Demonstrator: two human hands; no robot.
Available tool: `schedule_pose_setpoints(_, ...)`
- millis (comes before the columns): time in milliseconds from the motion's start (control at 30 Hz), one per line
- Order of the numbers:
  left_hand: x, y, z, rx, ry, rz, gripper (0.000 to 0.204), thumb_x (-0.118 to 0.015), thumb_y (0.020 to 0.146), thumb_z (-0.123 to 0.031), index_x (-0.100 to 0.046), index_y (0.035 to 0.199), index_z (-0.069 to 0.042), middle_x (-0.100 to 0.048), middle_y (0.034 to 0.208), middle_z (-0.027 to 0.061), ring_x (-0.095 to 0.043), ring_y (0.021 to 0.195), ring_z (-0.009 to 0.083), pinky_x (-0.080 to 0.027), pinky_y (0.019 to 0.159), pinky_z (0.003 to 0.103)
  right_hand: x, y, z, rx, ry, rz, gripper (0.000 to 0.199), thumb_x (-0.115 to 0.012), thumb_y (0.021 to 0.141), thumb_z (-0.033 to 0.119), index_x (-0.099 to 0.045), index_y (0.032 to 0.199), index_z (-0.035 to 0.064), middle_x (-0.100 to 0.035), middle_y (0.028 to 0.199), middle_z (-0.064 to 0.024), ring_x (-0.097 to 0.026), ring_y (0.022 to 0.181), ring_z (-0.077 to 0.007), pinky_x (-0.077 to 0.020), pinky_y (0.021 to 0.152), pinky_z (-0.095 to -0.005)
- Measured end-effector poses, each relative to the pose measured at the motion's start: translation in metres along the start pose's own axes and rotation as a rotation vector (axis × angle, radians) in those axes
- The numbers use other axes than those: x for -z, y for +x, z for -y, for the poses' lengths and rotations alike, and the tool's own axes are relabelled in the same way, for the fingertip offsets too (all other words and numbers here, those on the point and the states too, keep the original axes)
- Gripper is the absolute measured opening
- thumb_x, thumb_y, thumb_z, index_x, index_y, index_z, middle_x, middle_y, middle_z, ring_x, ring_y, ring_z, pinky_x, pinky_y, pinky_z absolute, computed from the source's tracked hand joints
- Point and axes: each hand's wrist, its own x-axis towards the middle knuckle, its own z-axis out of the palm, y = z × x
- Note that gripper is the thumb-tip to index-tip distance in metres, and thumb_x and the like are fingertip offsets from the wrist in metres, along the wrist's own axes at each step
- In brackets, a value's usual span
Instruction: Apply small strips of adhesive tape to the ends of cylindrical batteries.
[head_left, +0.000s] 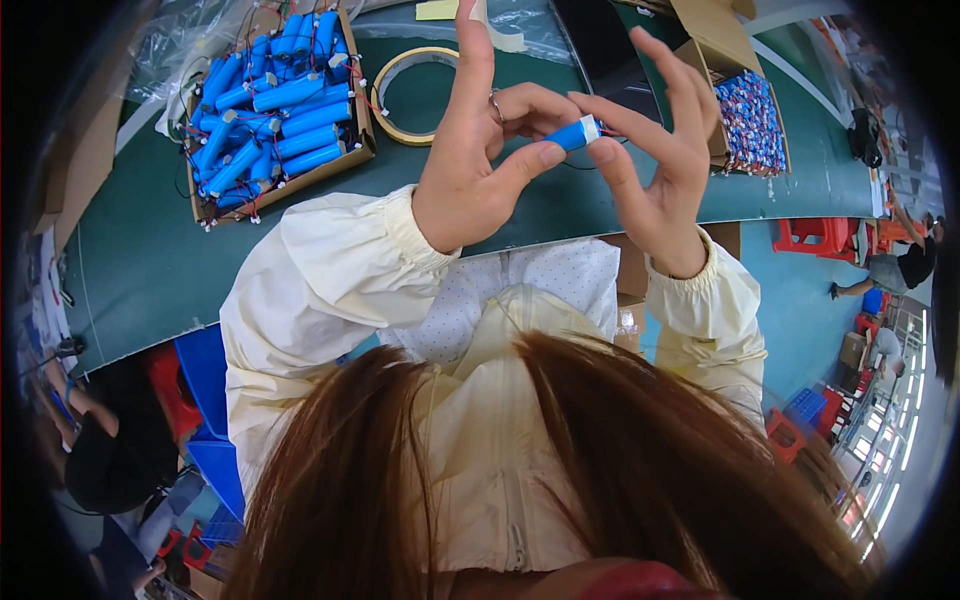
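At one o'clock, above the worktop (140,260), the left hand (465,165) pinches a blue cell (568,136), seemingly steadying its white end (590,128) toward the right hand (665,170), whose grip I can't tell.

Offers no readable text, number or sign anywhere. Shows no legible marking on the blue cylinder (569,136), its white end band (590,128), the tape roll (405,133) or the yellow slip (435,10).

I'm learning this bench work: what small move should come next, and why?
Probably pressing the white band smooth with the right hand, because its thumb is close beside that end while the left hand holds the blue cylinder.
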Motion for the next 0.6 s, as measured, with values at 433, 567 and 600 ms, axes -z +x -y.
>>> schedule_pose_setpoints(433,-0.007,0.006,-0.020,0.540,-0.109,-0.215,0.100,-0.053,0.078,0.011,0.027,0.132,-0.016,-0.056,0.096,0.0120,-0.055,0.087,0.0156,-0.043,0.080,0.026,0.001,0.005,0.014,-0.006,0.104,0.043,0.017,-0.067,0.068,0.008,-0.068,0.085,0.0068,-0.053,0.117,-0.0123,-0.040,0.112,-0.0240,-0.0304,0.093,-0.0347)
schedule_pose_setpoints(567,-0.002,-0.003,-0.004,0.060,-0.064,0.018,0.101,-0.052,0.079,0.011,0.029,0.131,-0.020,-0.057,0.096,0.0112,-0.055,0.088,0.0150,-0.043,0.079,0.026,-0.008,-0.002,-0.003,-0.214,0.525,0.218,0.016,-0.064,0.071,0.008,-0.066,0.087,0.0044,-0.053,0.117,-0.0130,-0.042,0.111,-0.0219,-0.0368,0.088,-0.0309)
schedule_pose_setpoints(600,-0.007,0.001,-0.015,0.059,-0.068,0.023,0.101,-0.052,0.079,0.011,0.029,0.131,-0.020,-0.057,0.096,0.0112,-0.055,0.088,0.0150,-0.043,0.079,0.026,-0.009,-0.003,-0.005,-0.328,0.722,0.261,0.015,-0.064,0.073,0.009,-0.066,0.087,0.0042,-0.053,0.117,-0.0126,-0.043,0.111,-0.0212,-0.0380,0.087,-0.0299)
